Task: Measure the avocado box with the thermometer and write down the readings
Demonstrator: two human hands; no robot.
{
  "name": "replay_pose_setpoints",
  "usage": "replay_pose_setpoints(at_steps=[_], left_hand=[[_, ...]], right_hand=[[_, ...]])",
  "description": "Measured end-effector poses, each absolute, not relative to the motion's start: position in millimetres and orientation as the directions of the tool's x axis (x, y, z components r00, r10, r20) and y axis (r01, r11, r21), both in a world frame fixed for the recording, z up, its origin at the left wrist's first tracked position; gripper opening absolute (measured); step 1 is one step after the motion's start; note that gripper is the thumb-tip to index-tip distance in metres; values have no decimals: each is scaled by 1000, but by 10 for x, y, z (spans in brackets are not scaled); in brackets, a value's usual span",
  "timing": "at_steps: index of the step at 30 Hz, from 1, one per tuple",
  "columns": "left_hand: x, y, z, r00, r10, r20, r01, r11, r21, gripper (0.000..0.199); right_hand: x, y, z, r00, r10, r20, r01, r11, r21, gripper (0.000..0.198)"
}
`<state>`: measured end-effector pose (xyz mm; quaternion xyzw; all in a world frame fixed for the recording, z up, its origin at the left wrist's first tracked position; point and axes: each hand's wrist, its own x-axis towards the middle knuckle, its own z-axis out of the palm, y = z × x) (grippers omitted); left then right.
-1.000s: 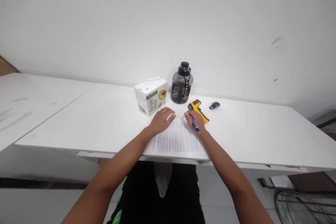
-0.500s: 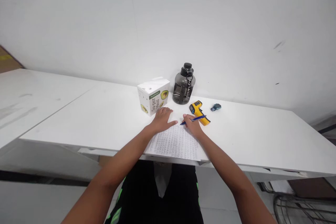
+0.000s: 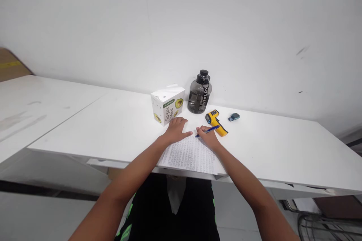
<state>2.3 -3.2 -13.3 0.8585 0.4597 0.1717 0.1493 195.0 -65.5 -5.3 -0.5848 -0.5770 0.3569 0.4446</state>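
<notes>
A paper sheet covered in rows of small marks lies at the table's front edge. My left hand rests flat on its upper left part, fingers spread, close to a white box printed "Su-per Meal" with avocados. Between the fingers of my right hand is a blue pen, its tip down at the sheet's upper part. Just beyond that hand lies a yellow and black infrared thermometer.
A dark translucent water bottle stands against the wall behind the box. To the right of the thermometer sits a small dark teal object, its kind unclear. The white table runs along the wall; a brown cardboard piece is at far left.
The whole view has shifted slightly, so everything appears a little lower and to the right. My right hand still holds the pen at the sheet, and my left hand stays flat.
</notes>
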Motion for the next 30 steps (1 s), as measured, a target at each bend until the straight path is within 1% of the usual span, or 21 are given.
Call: replay_pose_setpoints(at_steps=[9,14,20,26,30], left_hand=[[36,-45,-105,511,849,135,752,-517,408,69],[33,-41,-105,520,843,135,750,-527,399,70],[38,-52,-76,517,846,126,761,-523,384,69],[37,-59,-63,526,840,134,750,-532,393,67],[39,-72,-46,529,840,118,756,-530,384,67]], right_hand=[[1940,-653,-29,88,992,94,371,55,-927,38],[1942,-656,-37,55,995,78,357,53,-933,37],[1945,-651,-38,97,990,103,370,60,-927,39],[1955,-648,-35,47,996,79,364,56,-930,38],[1960,-659,-27,65,994,84,364,55,-930,37]])
